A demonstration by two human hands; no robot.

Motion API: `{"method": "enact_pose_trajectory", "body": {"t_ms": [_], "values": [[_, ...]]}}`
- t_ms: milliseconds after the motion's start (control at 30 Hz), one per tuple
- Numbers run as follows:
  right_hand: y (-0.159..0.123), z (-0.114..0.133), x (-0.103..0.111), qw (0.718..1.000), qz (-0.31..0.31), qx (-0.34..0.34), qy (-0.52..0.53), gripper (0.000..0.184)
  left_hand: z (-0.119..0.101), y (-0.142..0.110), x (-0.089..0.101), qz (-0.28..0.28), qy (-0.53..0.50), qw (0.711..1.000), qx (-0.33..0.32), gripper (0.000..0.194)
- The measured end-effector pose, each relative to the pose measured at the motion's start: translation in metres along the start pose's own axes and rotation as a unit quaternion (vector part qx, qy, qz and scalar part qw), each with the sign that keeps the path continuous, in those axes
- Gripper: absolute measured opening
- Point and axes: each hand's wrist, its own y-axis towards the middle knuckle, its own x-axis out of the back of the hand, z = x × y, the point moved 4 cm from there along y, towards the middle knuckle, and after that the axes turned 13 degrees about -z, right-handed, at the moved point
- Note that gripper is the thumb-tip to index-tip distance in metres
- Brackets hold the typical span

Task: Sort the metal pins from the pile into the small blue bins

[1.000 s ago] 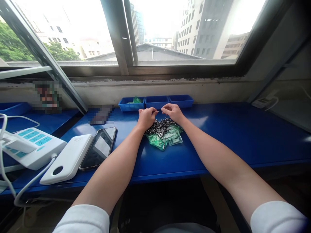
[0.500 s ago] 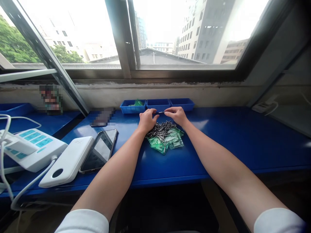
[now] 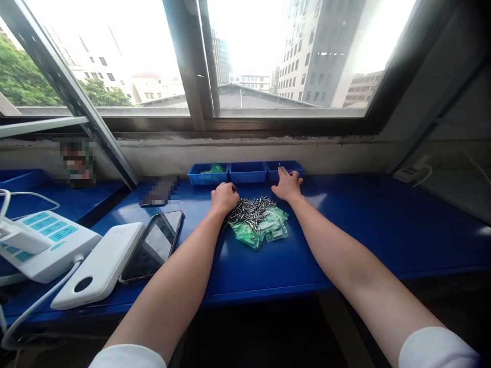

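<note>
Heaped loosely on the blue table, short metal pins, slim and rod-like, glinting silver in places and dark grey to nearly black elsewhere, pointing every way and overlapping too thickly to count. Along the near side of the heap, green packets of crinkled, shiny film, with a few pins on top. At the heap's left edge, the left hand, with fingers curled inward and tips out of sight; cannot tell if pinching anything. Beyond the heap, at the right blue bin, the right hand, with thumb spread away from the other fingers and a tiny bright sliver at the fingertips, too small to make out; cannot tell if gripped or loose
</note>
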Motion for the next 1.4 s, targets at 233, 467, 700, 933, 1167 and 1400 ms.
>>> {"method": "enact_pose_trajectory", "body": {"t_ms": [233,467,700,933,1167,1400], "values": [[0.0,0.005,-0.005,0.997,-0.037,0.015,0.067,0.07,0.001,0.001,-0.002,-0.007,-0.018,1.0,-0.024,0.026],[-0.015,0.04,0.004,0.963,0.101,0.095,0.23,0.015,-0.006,-0.002,-0.002,-0.005,-0.015,0.999,-0.03,0.024],[-0.026,0.053,0.001,0.947,0.176,0.15,0.224,0.014,-0.01,-0.004,0.0,0.011,-0.02,0.999,-0.034,0.024],[-0.023,0.049,-0.009,0.935,0.21,0.076,0.276,0.02,-0.011,-0.004,0.0,0.012,-0.018,0.999,-0.04,0.024],[-0.02,0.041,-0.004,0.879,0.208,0.016,0.428,0.035,-0.014,-0.004,-0.002,-0.005,-0.064,0.995,-0.07,0.026],[-0.018,0.034,-0.006,0.843,0.204,0.008,0.498,0.043,-0.018,-0.006,-0.006,-0.008,-0.108,0.987,-0.116,0.025]]}}
